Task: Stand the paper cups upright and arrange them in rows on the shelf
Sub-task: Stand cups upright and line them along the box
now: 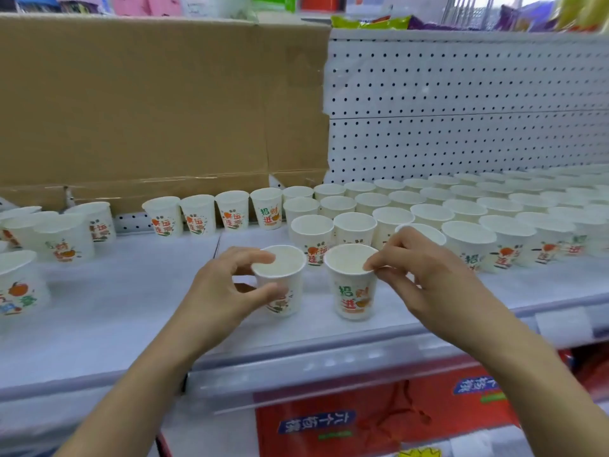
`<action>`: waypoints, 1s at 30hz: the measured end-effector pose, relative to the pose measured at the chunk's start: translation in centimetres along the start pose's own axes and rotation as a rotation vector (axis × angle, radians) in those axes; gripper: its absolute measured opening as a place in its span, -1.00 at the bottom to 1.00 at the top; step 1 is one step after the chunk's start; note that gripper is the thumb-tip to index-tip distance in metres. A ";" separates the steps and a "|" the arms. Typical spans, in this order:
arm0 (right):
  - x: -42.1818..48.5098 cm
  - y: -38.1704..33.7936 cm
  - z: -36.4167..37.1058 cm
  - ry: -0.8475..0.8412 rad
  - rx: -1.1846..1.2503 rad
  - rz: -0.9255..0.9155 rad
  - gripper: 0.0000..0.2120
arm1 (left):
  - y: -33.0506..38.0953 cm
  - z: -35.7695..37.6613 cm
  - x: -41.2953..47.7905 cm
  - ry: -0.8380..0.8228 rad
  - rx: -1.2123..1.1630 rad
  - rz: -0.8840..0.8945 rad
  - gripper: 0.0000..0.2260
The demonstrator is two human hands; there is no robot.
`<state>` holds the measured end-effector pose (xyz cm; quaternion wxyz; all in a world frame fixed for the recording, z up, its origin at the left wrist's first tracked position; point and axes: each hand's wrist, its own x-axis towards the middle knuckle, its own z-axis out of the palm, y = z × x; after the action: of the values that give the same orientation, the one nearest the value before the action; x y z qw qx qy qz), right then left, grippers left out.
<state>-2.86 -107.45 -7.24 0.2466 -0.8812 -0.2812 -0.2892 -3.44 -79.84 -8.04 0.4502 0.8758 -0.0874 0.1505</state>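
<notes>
Two printed paper cups stand upright, mouths up, side by side on the near part of the white shelf, just apart from each other. The left cup is held by the left hand: its fingers are curled round the upper wall, the forefinger over the far rim and the thumb on the near side. The right cup, with red and green characters facing the camera, is pinched at its right rim between the thumb and forefinger of the right hand; the other fingers of that hand are loosely bent above it.

Just beyond and to the right of these two, rows of cups stand upright and close together, running off to the far right of the shelf. To the far left of those rows, a line of four cups stands along the back. Further left is a loose group of cups, and one more cup sits at the left edge of the view.

Behind the shelf a cardboard sheet covers the left of the back wall, and a white pegboard panel shows on the right. Below the shelf's front edge lie red packages with blue labels.
</notes>
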 end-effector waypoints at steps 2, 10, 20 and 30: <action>-0.4 1.2 -0.4 -0.023 -0.039 0.047 -0.88 | 0.7 1.5 0.2 -0.004 0.028 0.044 -0.62; -0.9 2.0 0.5 0.085 0.133 0.111 -0.81 | 3.0 3.8 0.4 0.027 -0.099 0.031 -0.62; 0.0 3.3 0.4 0.080 0.075 0.002 -0.94 | 3.3 5.1 0.7 0.168 -0.057 0.051 -0.90; 0.3 4.2 -1.0 0.153 0.174 0.051 -0.82 | 3.7 4.7 1.0 0.150 0.006 0.048 -0.64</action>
<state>-0.34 -111.00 -7.45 0.3505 -0.8386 -0.2629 -0.3237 -2.68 -85.84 -7.52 0.4492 0.8610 -0.0740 0.2269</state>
